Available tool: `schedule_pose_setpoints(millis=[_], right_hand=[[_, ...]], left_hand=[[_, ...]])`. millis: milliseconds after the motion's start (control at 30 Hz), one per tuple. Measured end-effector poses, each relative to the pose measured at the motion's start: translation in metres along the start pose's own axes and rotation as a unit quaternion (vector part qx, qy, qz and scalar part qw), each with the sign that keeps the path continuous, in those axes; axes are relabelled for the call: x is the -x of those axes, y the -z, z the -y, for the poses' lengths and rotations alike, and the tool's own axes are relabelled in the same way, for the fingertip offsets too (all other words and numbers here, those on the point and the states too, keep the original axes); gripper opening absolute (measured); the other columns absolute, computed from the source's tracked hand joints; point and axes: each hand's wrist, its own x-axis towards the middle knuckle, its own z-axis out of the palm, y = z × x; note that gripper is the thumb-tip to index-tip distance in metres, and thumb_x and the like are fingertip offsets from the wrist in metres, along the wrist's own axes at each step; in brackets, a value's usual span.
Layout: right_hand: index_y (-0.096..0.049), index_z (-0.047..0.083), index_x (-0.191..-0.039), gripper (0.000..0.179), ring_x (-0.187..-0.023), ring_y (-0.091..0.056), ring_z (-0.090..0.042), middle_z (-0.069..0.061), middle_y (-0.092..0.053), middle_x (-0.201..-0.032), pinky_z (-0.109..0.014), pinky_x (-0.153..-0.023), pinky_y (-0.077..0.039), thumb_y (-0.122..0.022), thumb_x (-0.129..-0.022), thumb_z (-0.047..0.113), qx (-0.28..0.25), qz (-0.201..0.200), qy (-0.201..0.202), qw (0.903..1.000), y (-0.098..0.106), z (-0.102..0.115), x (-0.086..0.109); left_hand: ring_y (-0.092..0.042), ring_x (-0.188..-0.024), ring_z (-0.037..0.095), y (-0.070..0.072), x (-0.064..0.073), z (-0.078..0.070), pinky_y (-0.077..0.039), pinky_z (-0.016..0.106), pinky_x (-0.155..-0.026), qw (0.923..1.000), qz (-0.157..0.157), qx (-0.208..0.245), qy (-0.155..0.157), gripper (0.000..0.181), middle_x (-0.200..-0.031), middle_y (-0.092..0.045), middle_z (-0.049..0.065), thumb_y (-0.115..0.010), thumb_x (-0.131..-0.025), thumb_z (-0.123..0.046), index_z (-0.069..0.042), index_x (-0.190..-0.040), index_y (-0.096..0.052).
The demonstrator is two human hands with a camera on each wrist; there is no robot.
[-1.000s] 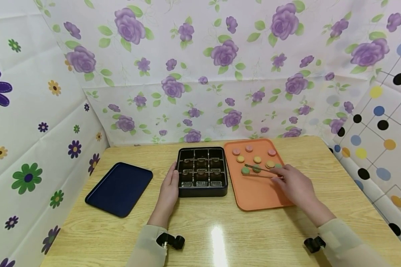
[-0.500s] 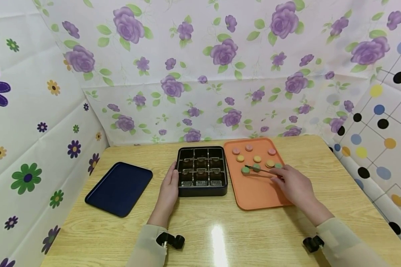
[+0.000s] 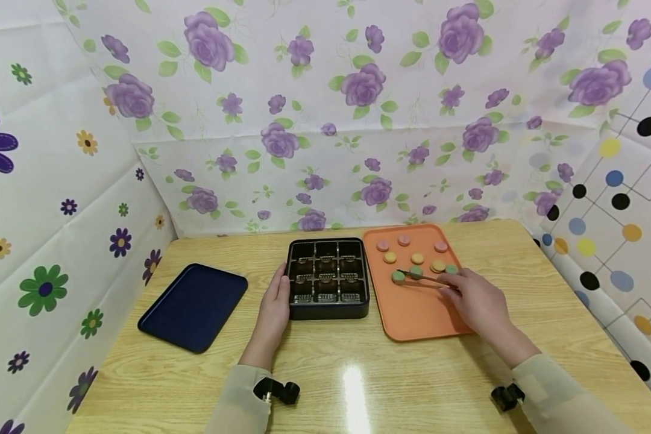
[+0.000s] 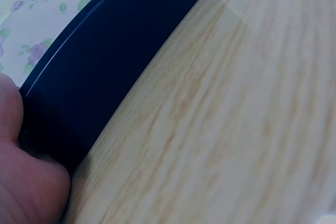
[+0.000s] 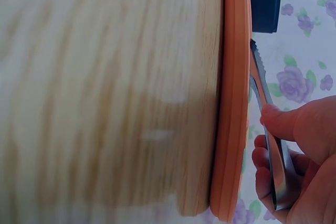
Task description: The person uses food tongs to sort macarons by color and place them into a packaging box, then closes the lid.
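In the head view, my right hand (image 3: pixel 483 304) grips metal tongs (image 3: pixel 428 278) low over the orange tray (image 3: pixel 420 320). The tong tips lie on either side of the leftmost green macaron (image 3: pixel 398 277); whether both touch it is hard to tell. A second green macaron (image 3: pixel 415 272) sits just behind the tong arms, and a third (image 3: pixel 451 270) is beside my fingers. My left hand (image 3: pixel 273 304) rests along the left side of a dark box (image 3: pixel 328 312) with a clear divided insert, whose compartments hold nothing. In the left wrist view, my thumb (image 4: pixel 31 182) lies at the box's corner.
Yellow macarons (image 3: pixel 417 258) and pink macarons (image 3: pixel 404 240) lie in rows farther back on the orange tray. The box stands close against that tray's left edge. A dark blue lid or shallow tray (image 3: pixel 195 307) lies at the left. A flowered cloth (image 3: pixel 325 150) hangs behind the table.
The tongs' arms have come closer together about the leftmost green macaron. My left hand and the box have stayed in place.
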Motion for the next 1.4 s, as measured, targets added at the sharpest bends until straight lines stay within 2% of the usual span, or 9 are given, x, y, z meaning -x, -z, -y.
schedule_pose_setpoints(millis=[367, 767, 1133, 1400], right_hand=[[-0.084, 0.011, -0.124, 0.023, -0.064, -0.050, -0.016, -0.005, -0.063, -0.090, -0.034, -0.052, -0.040, -0.083, -0.103, 0.019, -0.007, -0.037, 0.008, 0.9993, -0.002, 0.001, 0.000], [-0.083, 0.013, -0.127, 0.026, -0.069, -0.056, -0.015, -0.004, -0.069, -0.099, -0.033, -0.054, -0.043, -0.083, -0.102, 0.019, -0.018, -0.067, 0.020, 0.9974, 0.006, 0.019, -0.003], [-0.085, 0.015, -0.124, 0.022, -0.065, -0.047, -0.012, 0.001, -0.062, -0.091, -0.032, -0.054, -0.039, -0.081, -0.104, 0.023, -0.017, -0.054, 0.033, 0.9978, 0.011, 0.043, -0.009], [-0.084, 0.017, -0.124, 0.022, -0.071, -0.056, -0.015, -0.002, -0.068, -0.099, -0.033, -0.054, -0.043, -0.082, -0.103, 0.023, -0.021, -0.044, 0.053, 0.9974, 0.010, 0.058, -0.012]], left_hand=[[-0.017, -0.168, 0.035, -0.001, 0.000, 0.000, -0.020, 0.064, -0.132, 1.0000, -0.003, 0.001, 0.002, 0.061, -0.183, -0.016, 0.001, -0.033, -0.122, -0.049, -0.030, -0.179, -0.021], [-0.018, -0.168, 0.036, -0.001, 0.001, 0.000, -0.020, 0.065, -0.132, 1.0000, -0.004, 0.003, 0.001, 0.062, -0.184, -0.017, 0.003, -0.033, -0.122, -0.050, -0.029, -0.179, -0.021], [-0.019, -0.167, 0.037, -0.002, 0.001, 0.000, -0.021, 0.066, -0.131, 1.0000, -0.007, -0.002, 0.003, 0.062, -0.183, -0.018, 0.003, -0.034, -0.122, -0.051, -0.029, -0.179, -0.022], [-0.019, -0.167, 0.036, -0.001, 0.001, 0.000, -0.021, 0.065, -0.131, 1.0000, -0.006, 0.001, 0.000, 0.062, -0.183, -0.017, 0.003, -0.033, -0.122, -0.050, -0.029, -0.179, -0.021]])
